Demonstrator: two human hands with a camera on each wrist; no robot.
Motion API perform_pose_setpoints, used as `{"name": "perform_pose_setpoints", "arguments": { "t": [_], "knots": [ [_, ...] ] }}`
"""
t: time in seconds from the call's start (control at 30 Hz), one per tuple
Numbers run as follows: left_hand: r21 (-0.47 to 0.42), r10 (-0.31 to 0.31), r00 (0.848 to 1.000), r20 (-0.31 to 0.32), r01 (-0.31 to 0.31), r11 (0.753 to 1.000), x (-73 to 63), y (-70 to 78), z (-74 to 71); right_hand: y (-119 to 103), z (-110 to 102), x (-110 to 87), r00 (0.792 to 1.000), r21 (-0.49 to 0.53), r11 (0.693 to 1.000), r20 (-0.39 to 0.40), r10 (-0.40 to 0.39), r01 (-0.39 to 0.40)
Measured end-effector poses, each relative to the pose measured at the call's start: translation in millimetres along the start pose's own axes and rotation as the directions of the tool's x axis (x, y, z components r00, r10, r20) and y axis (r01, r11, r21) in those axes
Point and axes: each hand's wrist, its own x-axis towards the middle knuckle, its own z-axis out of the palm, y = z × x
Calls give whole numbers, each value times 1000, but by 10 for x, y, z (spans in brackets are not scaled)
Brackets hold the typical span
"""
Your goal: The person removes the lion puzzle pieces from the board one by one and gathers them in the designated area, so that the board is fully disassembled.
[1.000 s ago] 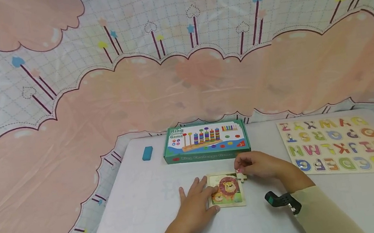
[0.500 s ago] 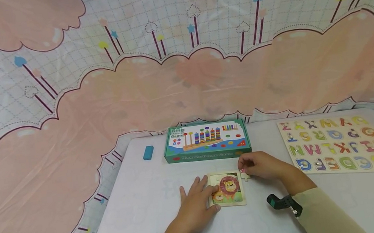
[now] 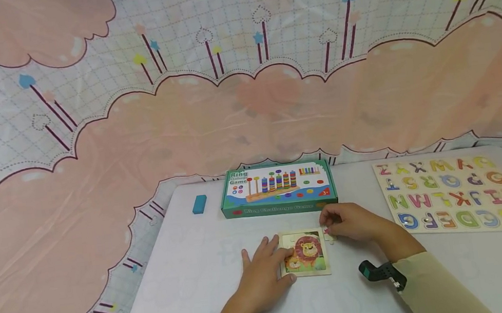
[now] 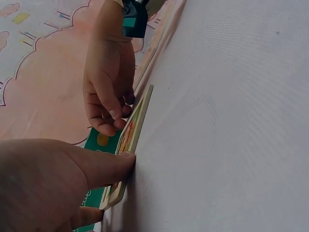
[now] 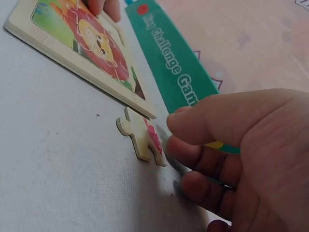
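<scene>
A square wooden puzzle tray [image 3: 313, 274] with a lion picture lies on the white table. My left hand [image 3: 261, 282] rests at its left side with fingers spread, one finger over the picture and the thumb [image 4: 113, 166] on the near edge. By the tray's right edge lies a loose jigsaw piece [image 5: 140, 135], pale with a pink patch, flat on the table. Beside that piece is my right hand [image 3: 351, 222], its thumb and fingers loosely bent and apart, fingertips right at the piece's edge. In the right wrist view nothing is between them.
A green Ring Challenge Game box [image 3: 278, 189] stands just behind the tray. Left of it lies a small blue block [image 3: 199, 204]. A wooden alphabet board [image 3: 460, 197] covers the right side of the table. A patterned cloth [image 3: 246, 115] hangs behind.
The right hand has moved slightly right, away from the tray, and has put the jigsaw piece down on the table and let go. The left hand has stayed on the tray.
</scene>
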Motion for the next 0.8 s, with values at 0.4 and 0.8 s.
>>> {"name": "perform_pose_setpoints", "arguments": {
  "t": [0.4, 0.8],
  "knots": [
    [141, -1, 1000, -29, 5, 990, 11, 71, 10, -27, -16, -11, 998, 43, 998, -16, 54, -54],
    [159, 80, 993, -87, -66, 985, -55, 183, 54, -104, -9, 50, 1000, 48, 999, 9, 18, -19]
  ]
}}
